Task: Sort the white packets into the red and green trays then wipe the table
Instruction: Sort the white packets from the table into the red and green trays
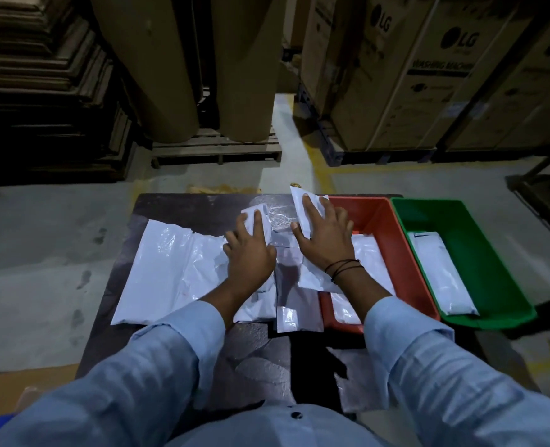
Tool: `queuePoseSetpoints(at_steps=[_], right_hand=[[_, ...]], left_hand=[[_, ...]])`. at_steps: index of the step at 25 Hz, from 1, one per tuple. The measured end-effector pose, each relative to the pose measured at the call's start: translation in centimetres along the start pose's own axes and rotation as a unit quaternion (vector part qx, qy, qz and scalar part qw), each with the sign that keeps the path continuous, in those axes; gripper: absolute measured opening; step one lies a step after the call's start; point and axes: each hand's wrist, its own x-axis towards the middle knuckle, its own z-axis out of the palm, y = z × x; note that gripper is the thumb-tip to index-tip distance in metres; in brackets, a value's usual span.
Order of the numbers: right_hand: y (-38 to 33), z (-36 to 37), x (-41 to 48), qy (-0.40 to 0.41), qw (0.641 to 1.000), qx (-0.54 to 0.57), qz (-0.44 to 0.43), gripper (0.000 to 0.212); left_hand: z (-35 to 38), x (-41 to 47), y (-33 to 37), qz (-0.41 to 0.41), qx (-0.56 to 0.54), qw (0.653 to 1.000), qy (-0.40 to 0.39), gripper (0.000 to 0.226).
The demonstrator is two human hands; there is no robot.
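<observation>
My left hand (251, 253) lies flat, fingers spread, on a small white plastic packet (256, 215). My right hand (326, 241), fingers also straight, presses another white packet (304, 201) beside the red plastic tray (381, 221). Best to slide each packet clear of the pile before lifting it.

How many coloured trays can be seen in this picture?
2. The red tray stands just right of the loose white packets; the green tray is beside it, farther right. No other tray seems hidden.

packets (157, 269) crowd centre, trays (386, 221) (touching) wall right
</observation>
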Motion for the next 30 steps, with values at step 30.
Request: queuePoseSetpoints(at_steps=[30], right_hand=[[39.1, 0.2, -3.0, -0.17, 0.977, -0.128, -0.034, 0.075]], left_hand=[[11.2, -6.6, 36.1, 0.036, -0.026, 0.999, -0.006, 0.074]])
